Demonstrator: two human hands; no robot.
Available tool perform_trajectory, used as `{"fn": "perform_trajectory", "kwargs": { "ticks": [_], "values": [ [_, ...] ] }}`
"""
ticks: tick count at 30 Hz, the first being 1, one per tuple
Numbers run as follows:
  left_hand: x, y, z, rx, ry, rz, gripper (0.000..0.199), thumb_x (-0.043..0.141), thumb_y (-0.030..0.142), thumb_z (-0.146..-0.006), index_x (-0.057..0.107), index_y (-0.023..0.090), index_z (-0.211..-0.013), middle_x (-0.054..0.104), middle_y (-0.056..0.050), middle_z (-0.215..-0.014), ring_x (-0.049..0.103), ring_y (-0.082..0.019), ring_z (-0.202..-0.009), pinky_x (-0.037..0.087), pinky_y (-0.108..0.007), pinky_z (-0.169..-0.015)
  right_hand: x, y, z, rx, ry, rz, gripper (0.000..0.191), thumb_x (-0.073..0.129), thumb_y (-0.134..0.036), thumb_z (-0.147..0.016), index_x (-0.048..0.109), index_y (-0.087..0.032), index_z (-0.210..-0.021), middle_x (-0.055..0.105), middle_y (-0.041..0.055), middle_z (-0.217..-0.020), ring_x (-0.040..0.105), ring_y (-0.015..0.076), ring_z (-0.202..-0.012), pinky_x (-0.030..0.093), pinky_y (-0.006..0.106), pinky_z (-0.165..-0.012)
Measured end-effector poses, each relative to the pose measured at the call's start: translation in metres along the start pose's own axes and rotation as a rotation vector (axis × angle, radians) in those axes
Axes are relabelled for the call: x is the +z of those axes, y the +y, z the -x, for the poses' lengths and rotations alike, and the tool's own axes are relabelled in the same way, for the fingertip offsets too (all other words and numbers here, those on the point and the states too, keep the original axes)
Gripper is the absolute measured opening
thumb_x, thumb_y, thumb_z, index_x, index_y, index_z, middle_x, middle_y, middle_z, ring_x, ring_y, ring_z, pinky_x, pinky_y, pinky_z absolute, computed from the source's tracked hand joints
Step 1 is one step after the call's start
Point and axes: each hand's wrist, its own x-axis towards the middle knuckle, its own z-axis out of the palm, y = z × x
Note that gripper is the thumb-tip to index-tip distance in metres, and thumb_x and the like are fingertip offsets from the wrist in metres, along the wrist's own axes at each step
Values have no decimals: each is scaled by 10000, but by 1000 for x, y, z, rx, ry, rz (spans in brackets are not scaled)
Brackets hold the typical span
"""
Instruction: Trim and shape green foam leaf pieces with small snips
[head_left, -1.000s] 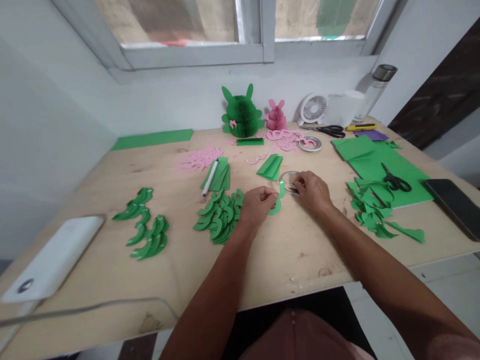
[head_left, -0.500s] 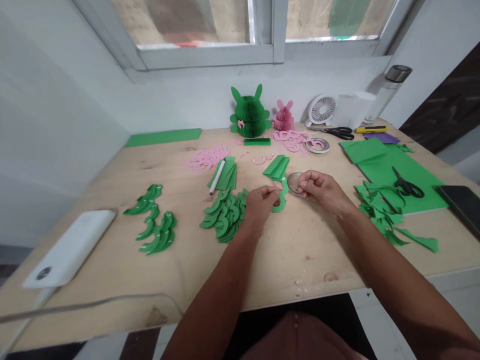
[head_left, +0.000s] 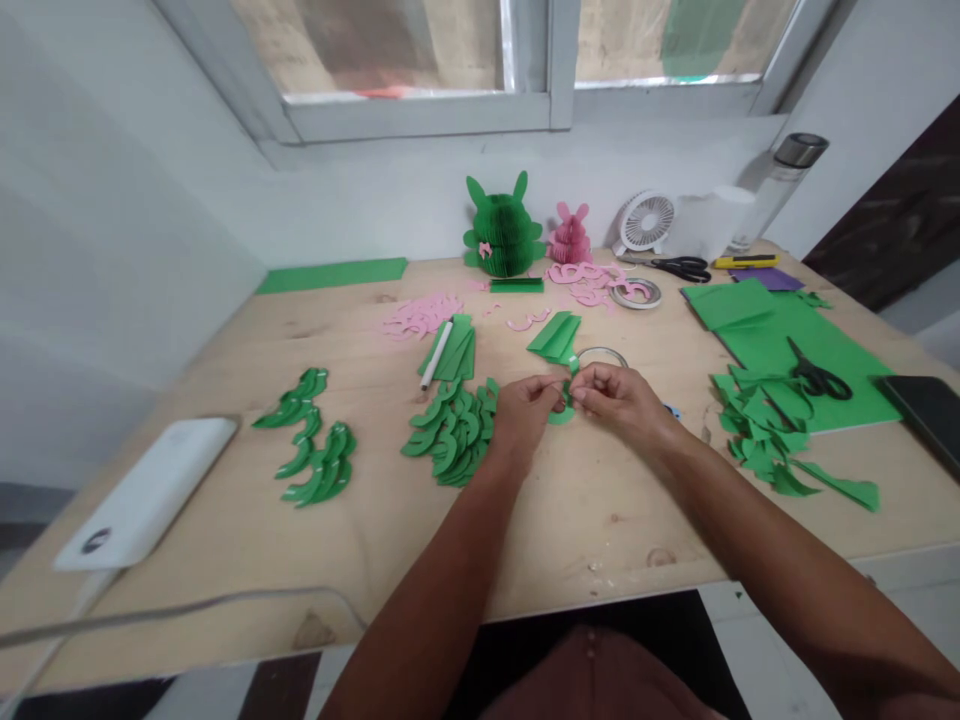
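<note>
A wavy green paper cutout [head_left: 560, 416] lies on the wooden table, mostly covered by my fingers. My left hand [head_left: 527, 410] pinches at its left edge. From the right, my right hand [head_left: 616, 398] comes down over the same cutout with thumb and forefinger pressed together; whatever they hold is too small to make out. Just behind my right hand is a roll of clear tape [head_left: 602, 350], partly hidden. A folded green paper stack [head_left: 556, 337] touches the cutout's top end. Beside my left wrist sits a heap of curved green cutouts [head_left: 448, 436].
White-marked green cutouts [head_left: 319, 475] and a white power bank [head_left: 150, 490] with a cable are at left. A pen [head_left: 437, 355] rests on green strips. Right are green scraps [head_left: 761, 430], scissors [head_left: 817, 375] and a phone [head_left: 926, 405]. Paper figures [head_left: 501, 235] and a fan [head_left: 646, 220] stand behind.
My right hand has moved left from the tape roll to the green cutout, its fingers now close to those of my left hand. My left hand has stayed nearly in place.
</note>
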Motion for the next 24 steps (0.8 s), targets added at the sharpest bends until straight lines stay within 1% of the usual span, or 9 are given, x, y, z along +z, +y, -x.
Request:
{"fn": "perform_trajectory", "kwargs": {
  "ticks": [3,7,10,14,20,22,24],
  "values": [
    [0,-2,0,-28,-22,52,110,599,211,-637,680,146,-674,571,17,-525,490,-85,-517,368,-203,-524,0,4,0,-18,16,41,163,623,-308,-711,565,-159,-741,536,-30,-603,427,73,-516,300,212,-489],
    [0,-4,-2,-68,-80,130,141,613,236,-625,687,143,-702,571,9,-536,498,-92,-534,375,-210,-528,-1,4,1,-29,39,111,167,605,-317,-723,572,-154,-736,489,-43,-572,377,68,-492,255,211,-469],
    [-1,-5,-4,-86,-99,148,186,619,231,-617,703,146,-759,576,9,-543,499,-91,-530,381,-217,-535,-2,3,1,-35,37,148,172,597,-327,-731,577,-156,-738,458,-49,-555,351,68,-484,239,215,-465],
    [-1,-4,-2,-105,-110,160,248,617,195,-619,709,157,-846,598,12,-557,515,-88,-535,392,-224,-553,-4,4,1,-43,34,161,169,591,-329,-737,578,-161,-742,459,-48,-559,358,73,-491,251,221,-474],
    [0,-1,2,-48,-74,133,266,590,135,-643,687,141,-891,608,14,-545,534,-86,-514,402,-219,-547,-2,2,2,-21,53,161,221,594,-376,-737,585,-155,-749,478,-38,-564,361,74,-485,243,219,-455],
    [1,-1,2,-32,-50,141,235,584,108,-640,670,140,-856,601,20,-533,536,-85,-500,419,-225,-556,-2,1,2,0,59,145,238,610,-386,-723,581,-152,-745,482,-37,-563,356,70,-478,240,217,-447],
    [2,-1,1,-27,-15,141,162,577,86,-635,645,140,-771,594,22,-521,539,-83,-490,429,-226,-561,-2,1,2,15,49,139,240,627,-382,-713,581,-150,-750,489,-33,-569,353,68,-476,238,214,-440]
  ]
}}
